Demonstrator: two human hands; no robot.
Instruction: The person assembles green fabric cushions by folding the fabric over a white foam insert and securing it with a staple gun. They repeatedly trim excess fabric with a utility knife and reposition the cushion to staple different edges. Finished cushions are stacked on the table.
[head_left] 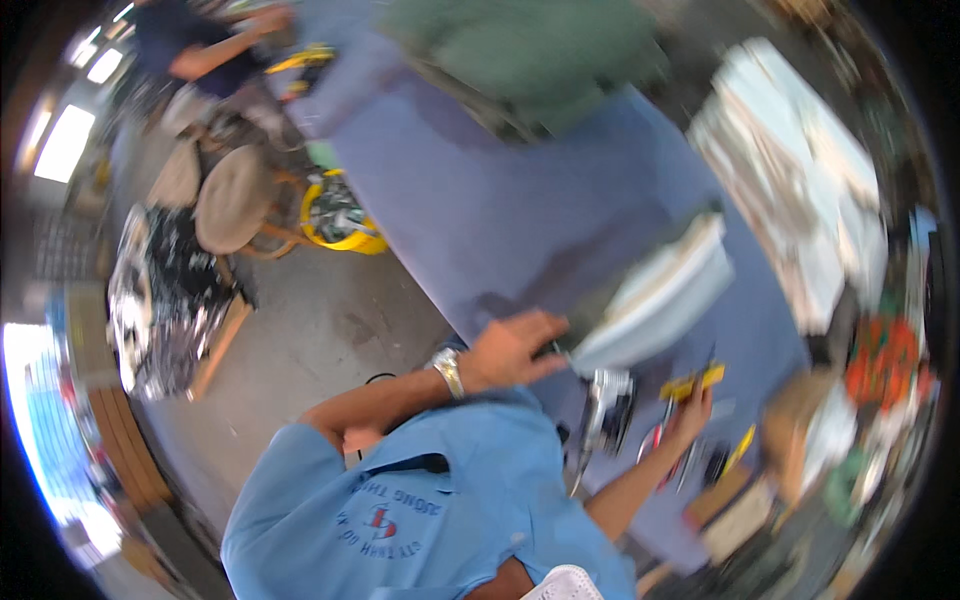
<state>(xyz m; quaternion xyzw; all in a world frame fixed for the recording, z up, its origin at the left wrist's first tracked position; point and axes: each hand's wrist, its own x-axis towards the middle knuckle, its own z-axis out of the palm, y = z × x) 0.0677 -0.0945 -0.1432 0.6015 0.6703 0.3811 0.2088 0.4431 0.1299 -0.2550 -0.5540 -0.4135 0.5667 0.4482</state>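
My left hand (pixel 515 347), with a metal-band watch on its wrist, grips the near corner of a padded panel (pixel 655 300). The panel is dark green along one edge, with white material on the side facing up, and lies tilted on the blue-grey covered table (pixel 540 215). To the right, my right hand (pixel 690 408) is closed on a small yellow tool (pixel 692 382); blur hides its exact kind. Between my hands, close to my body, lies a silver staple gun (pixel 606 408).
Green cushion-like pieces (pixel 540 60) are heaped at the table's far end. White padded pieces (pixel 790 170) lie beyond its right edge. Left of the table stand a yellow basket (pixel 350 240) and a round stool (pixel 235 200). A co-worker (pixel 205 50) is at the far left.
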